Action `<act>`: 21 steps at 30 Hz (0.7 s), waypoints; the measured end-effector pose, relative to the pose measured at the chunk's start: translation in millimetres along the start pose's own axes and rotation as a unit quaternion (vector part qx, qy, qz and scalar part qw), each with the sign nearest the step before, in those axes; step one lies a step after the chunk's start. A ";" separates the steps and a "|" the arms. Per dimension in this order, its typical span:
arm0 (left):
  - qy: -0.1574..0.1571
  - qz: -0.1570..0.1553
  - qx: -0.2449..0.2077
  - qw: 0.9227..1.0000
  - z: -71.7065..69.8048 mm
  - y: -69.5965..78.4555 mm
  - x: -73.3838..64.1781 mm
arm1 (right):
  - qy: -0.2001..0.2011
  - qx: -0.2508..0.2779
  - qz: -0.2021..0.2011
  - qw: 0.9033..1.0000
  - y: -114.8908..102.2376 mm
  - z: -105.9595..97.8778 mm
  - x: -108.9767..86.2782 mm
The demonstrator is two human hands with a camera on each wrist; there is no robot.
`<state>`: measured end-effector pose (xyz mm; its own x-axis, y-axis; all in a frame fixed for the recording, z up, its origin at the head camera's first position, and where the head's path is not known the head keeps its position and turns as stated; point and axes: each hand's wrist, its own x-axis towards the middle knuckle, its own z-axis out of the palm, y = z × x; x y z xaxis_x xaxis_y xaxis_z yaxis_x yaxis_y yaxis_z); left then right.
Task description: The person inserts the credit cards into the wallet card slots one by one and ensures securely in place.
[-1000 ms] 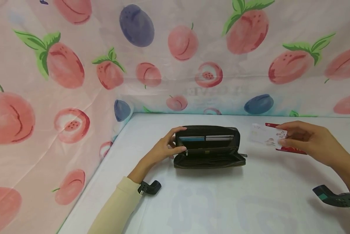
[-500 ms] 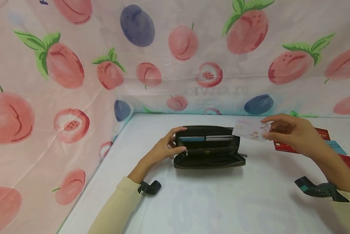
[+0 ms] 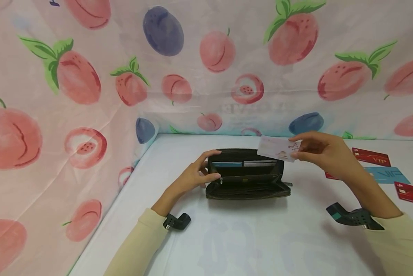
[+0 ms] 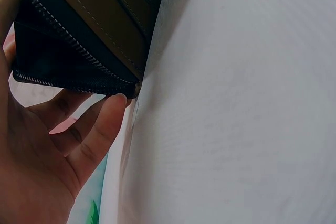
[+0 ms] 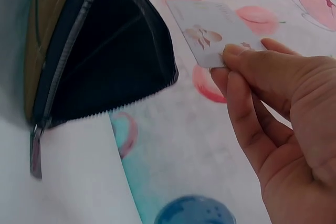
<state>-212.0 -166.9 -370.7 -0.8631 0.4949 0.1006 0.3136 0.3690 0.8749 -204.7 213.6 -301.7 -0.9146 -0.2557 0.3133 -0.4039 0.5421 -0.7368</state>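
A black zip wallet (image 3: 247,194) stands unzipped on the white table, its mouth spread toward the head view. Inside it, a blue card (image 3: 227,164) and a whitish card (image 3: 259,163) show in the slots. My left hand (image 3: 196,171) grips the wallet's left end, thumb and fingers spread across the opening. Between thumb and fingers my right hand (image 3: 325,152) pinches a white card (image 3: 277,148) with a small floral print, which overlaps the wallet's upper right corner in the head view. In the right wrist view, this card is beside the gaping zipped side, outside the wallet.
To the right lie a red VIP card (image 3: 371,157), a blue VIP card (image 3: 390,175) and another red card (image 3: 412,193); part of a further red card shows under the right wrist. A peach-printed cloth (image 3: 192,42) hangs behind and at the left.
My right hand has carried the white card leftward from beside the red cards to the wallet's upper right corner, uncovering the cards at the right. My left hand and the wallet hold still.
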 end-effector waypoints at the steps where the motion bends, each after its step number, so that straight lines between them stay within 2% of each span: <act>1: -0.001 -0.001 0.000 1.000 -0.1 0.2 0.1 | 0.000 -0.001 -0.003 1.000 -1.3 1.5 1.8; 10: -0.001 -0.007 0.000 1.000 -1.3 4.7 1.3 | -0.003 0.019 -0.067 0.998 -10.6 15.7 15.7; 17: -0.001 -0.005 -0.003 1.000 -3.1 3.3 1.4 | -0.005 0.013 -0.071 0.997 -14.5 28.0 23.4; 21: 0.000 -0.004 -0.005 1.000 -3.7 3.3 1.6 | -0.006 0.000 -0.089 0.996 -17.1 34.2 27.4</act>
<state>-213.8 -167.8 -365.9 -0.8654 0.4925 0.0929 0.3028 0.3660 0.8800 -222.3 169.9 -301.0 -0.8277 -0.3574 0.4327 -0.5605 0.4875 -0.6695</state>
